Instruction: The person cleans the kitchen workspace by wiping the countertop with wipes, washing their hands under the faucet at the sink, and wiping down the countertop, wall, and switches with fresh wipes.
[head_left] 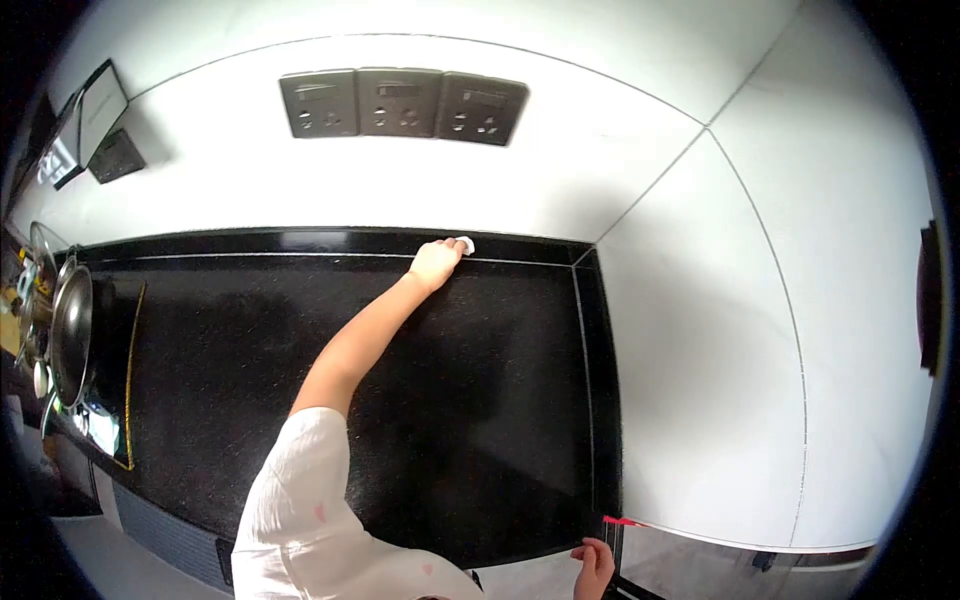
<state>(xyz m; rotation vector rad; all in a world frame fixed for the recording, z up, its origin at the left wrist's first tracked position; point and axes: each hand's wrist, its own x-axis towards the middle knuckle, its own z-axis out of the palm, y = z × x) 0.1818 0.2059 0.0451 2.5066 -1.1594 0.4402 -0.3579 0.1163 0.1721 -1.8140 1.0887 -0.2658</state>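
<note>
At the counter's (480, 400) front edge, I see my right hand (593, 568) half open, fingers loosely bent, holding nothing visible. Off left sits a pan (73, 335); I can't make out any contents. Farther off, my left hand (435, 265), the nearer one, grips a white wad (466, 244) against the black strip (375, 243) along the wall. It lies just rightward, at the fingertips; its long axis is hidden.

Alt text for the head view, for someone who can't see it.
A person's left hand holds a small white item against the black ledge behind a black countertop, below three dark socket panels on a white wall. The right hand is near the counter's front edge; a pan sits at far left.
</note>
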